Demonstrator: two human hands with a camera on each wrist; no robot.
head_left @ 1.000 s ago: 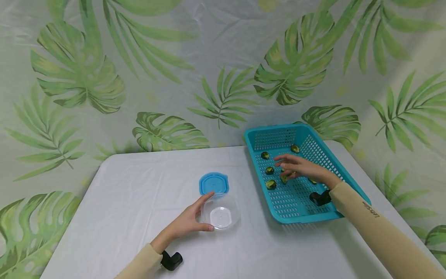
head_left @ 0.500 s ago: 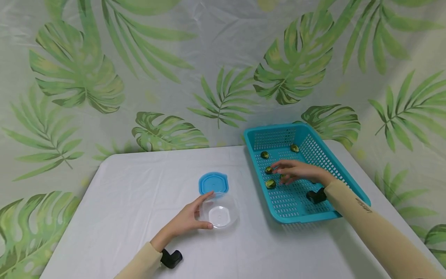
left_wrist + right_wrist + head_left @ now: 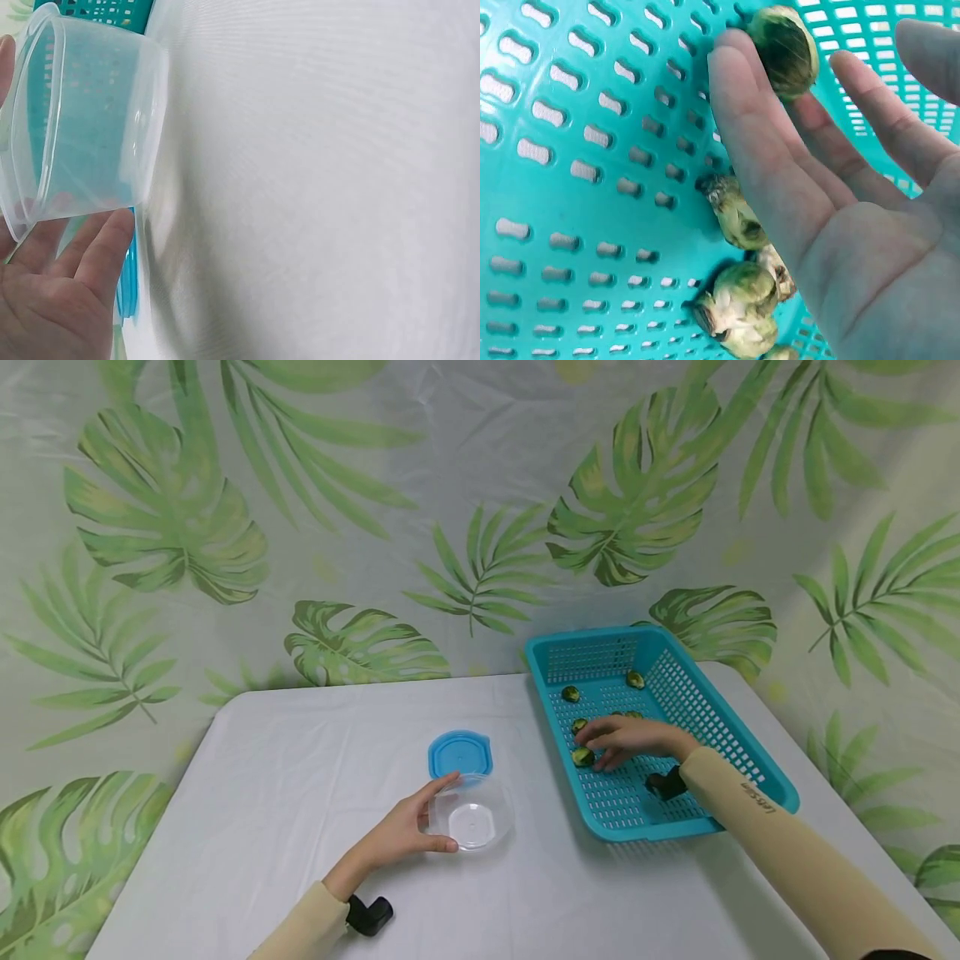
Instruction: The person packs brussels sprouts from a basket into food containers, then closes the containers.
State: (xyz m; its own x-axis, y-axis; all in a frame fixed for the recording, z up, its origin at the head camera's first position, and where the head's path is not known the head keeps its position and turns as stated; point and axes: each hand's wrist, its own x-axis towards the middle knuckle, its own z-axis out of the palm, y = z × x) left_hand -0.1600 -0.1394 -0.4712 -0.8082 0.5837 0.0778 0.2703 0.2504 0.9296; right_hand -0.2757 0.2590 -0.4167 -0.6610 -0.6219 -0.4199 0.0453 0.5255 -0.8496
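Note:
My left hand (image 3: 412, 831) holds a clear plastic container (image 3: 474, 814) on the white table, thumb on its near side and fingers at its far side. In the left wrist view the container (image 3: 90, 120) stands between the thumb and the fingers (image 3: 105, 255). Inside the turquoise basket (image 3: 611, 827), my right hand (image 3: 633, 739) reaches over several Brussels sprouts. A sprout (image 3: 582, 757) lies by its fingertips at the basket's left side. In the right wrist view its fingers are spread, apparently touching a sprout (image 3: 784, 52); the thumb stays apart from it.
A blue lid (image 3: 460, 754) lies on the white table (image 3: 300, 777) just behind the container. Other sprouts, such as one sprout (image 3: 634, 679) at the back, are scattered on the basket floor. A leaf-patterned cloth (image 3: 480, 527) hangs behind the table.
My right hand has moved left and toward the near side within the basket, closer to the left sprouts. The left hand and the container have hardly moved.

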